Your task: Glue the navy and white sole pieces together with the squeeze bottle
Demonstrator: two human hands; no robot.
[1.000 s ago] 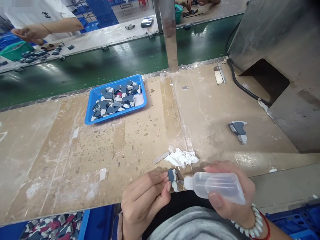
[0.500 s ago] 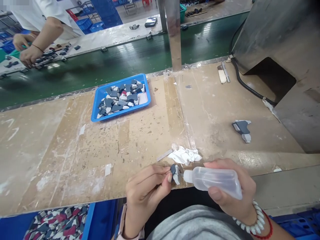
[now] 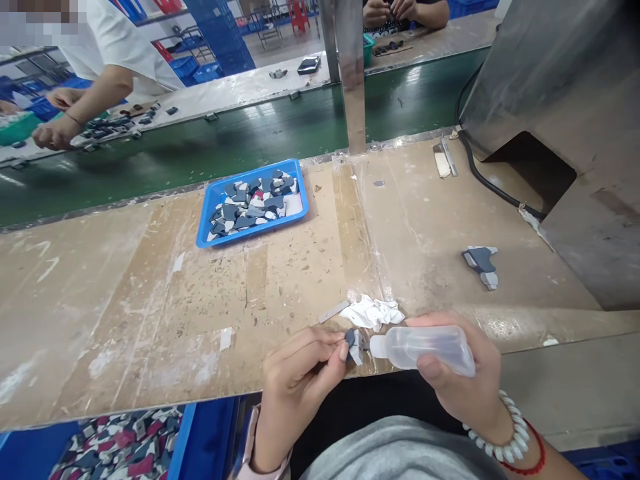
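Between thumb and fingers, my left hand (image 3: 305,367) pinches a small dark-grey and white molded piece (image 3: 355,345) over the table's near edge. My right hand (image 3: 463,367) is closed around a translucent squeeze bottle (image 3: 425,348), held almost level. Its narrow tip points left and meets or nearly meets the piece; I cannot tell whether they touch. Just beyond lie a crumpled white cloth (image 3: 373,312) and a flat grey strip (image 3: 334,311). A similar grey and white piece (image 3: 481,261) rests on the table to the right.
A blue tray (image 3: 201,230) of similar pieces stands beyond my left hand. Below the table edge, a blue bin (image 3: 186,433) holds many more. A metal post (image 3: 354,87) and a metal housing (image 3: 540,100) with a black cable flank a green conveyor (image 3: 280,113). Co-workers sit across it.
The camera view has shifted slightly, so the scene sits a little differently. Both hands keep their hold, bottle tip still at the piece. A co-worker's hands now show at the top right.
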